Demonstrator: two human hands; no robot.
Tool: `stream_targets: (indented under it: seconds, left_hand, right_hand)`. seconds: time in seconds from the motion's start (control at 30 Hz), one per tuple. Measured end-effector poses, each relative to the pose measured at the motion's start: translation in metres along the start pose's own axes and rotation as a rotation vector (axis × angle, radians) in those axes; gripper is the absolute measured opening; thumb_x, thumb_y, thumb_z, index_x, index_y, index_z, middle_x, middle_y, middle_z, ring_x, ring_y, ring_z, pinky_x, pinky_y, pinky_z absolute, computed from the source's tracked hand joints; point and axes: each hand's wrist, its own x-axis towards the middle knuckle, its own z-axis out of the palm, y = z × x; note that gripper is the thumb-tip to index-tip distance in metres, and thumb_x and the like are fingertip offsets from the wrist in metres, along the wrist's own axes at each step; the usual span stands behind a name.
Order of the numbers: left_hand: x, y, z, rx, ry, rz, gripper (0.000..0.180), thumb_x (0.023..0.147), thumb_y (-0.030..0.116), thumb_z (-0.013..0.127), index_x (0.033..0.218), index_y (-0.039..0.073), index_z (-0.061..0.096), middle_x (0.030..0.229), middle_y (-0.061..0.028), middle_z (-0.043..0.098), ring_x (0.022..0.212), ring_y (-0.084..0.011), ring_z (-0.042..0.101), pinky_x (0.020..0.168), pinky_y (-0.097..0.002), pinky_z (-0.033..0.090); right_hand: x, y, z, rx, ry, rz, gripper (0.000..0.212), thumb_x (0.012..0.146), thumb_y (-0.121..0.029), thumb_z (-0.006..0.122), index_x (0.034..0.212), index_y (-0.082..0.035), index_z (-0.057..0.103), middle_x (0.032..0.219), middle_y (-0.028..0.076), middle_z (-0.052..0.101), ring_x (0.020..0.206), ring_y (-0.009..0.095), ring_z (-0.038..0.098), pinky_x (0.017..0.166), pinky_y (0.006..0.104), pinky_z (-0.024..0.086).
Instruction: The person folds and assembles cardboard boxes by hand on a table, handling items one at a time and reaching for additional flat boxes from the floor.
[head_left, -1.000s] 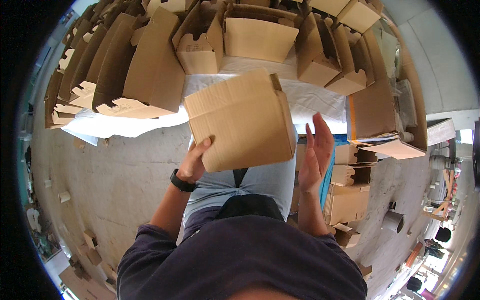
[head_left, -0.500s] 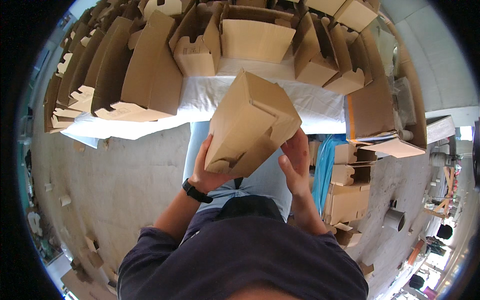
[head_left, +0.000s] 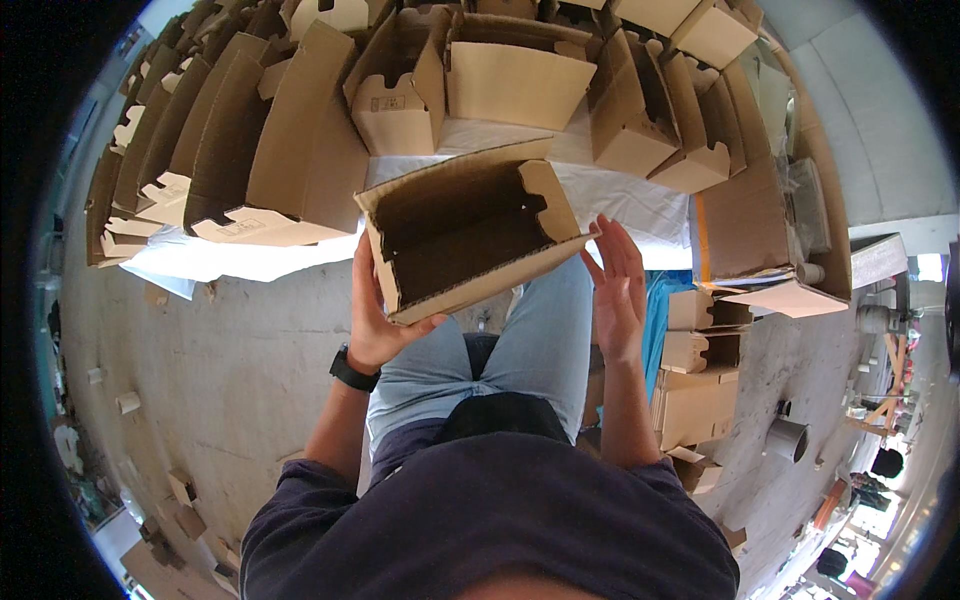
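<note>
An open-topped cardboard box [head_left: 500, 275] is held over my lap, tilted so its dark inside faces up at me. I see nothing inside it. My left hand [head_left: 375, 310] grips the box's left end, thumb along the lower near edge and the other fingers behind the end wall. At the box's right corner is my right hand [head_left: 620, 285], its fingers stretched out and apart. The fingertips are at or very near that corner; whether they touch it I cannot make out. A black watch [head_left: 354, 370] is on my left wrist.
Ahead, a white-covered table [head_left: 630, 200] bears rows of open cardboard boxes [head_left: 397, 120]. A larger carton [head_left: 745, 220] stands at the table's right end. Beneath it, right of my legs, are stacked boxes [head_left: 697, 405] and blue plastic sheeting [head_left: 655, 320]. A grey bucket [head_left: 788, 438] lies on the floor.
The box has been turned over: its closed side faced me before, and its open side faces me now. My right hand has opened out and moved slightly up and right.
</note>
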Motion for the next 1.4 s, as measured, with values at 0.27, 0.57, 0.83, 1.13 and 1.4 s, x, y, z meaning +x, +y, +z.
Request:
stream_targets:
  seconds: [0.27,0.57,0.83,1.13,1.4]
  left_hand:
    - [-0.004,-0.012,-0.003,0.269,-0.027,0.212,0.115,0.050,0.019,0.089,0.141,0.003,0.019,0.136,-0.0169,0.035,0.125,-0.0302,0.038,0.104,-0.0413,0.031]
    - [-0.001,-0.012,-0.001,0.440,-0.073,0.253,0.109,0.050,0.011,0.086,0.139,0.005,0.024,0.138,-0.0193,0.035,0.127,-0.0339,0.036,0.104,-0.0428,0.032]
    - [0.004,0.003,0.006,0.616,-0.172,0.368,0.091,0.053,0.006,0.081,0.133,0.005,0.037,0.132,-0.0167,0.043,0.126,-0.0368,0.038,0.103,-0.0452,0.034]
    - [0.001,-0.007,0.003,0.477,-0.191,0.259,0.108,0.056,0.009,0.082,0.142,0.003,0.018,0.141,-0.0218,0.030,0.131,-0.0368,0.030,0.105,-0.0422,0.031]
    - [-0.013,-0.016,0.007,-0.038,-0.239,-0.053,0.123,0.056,0.015,0.087,0.144,0.003,0.003,0.145,-0.0170,0.024,0.132,-0.0279,0.028,0.107,-0.0374,0.029]
  right_hand:
    - [0.000,-0.001,0.010,0.062,-0.126,-0.010,0.071,0.087,-0.055,0.046,0.137,-0.006,0.034,0.142,0.016,0.033,0.132,0.029,0.030,0.107,0.0482,0.022]
    - [-0.001,0.000,-0.004,0.085,-0.053,0.236,0.063,0.087,-0.046,0.054,0.133,-0.005,0.040,0.131,0.013,0.046,0.124,0.025,0.041,0.098,0.0416,0.036]
    - [0.007,-0.020,-0.004,-0.309,-0.125,0.411,0.071,0.072,-0.018,0.075,0.132,-0.011,0.038,0.122,0.011,0.051,0.117,0.026,0.046,0.089,0.0409,0.044]
    - [0.007,-0.014,-0.018,-0.292,0.063,0.374,0.045,0.077,0.003,0.048,0.122,-0.004,0.047,0.079,0.010,0.064,0.068,0.014,0.061,0.066,0.0227,0.049]
    - [0.005,-0.018,-0.015,0.193,0.148,0.350,0.033,0.087,0.003,0.045,0.120,-0.002,0.045,0.108,0.016,0.062,0.087,0.018,0.061,0.073,0.0274,0.052]
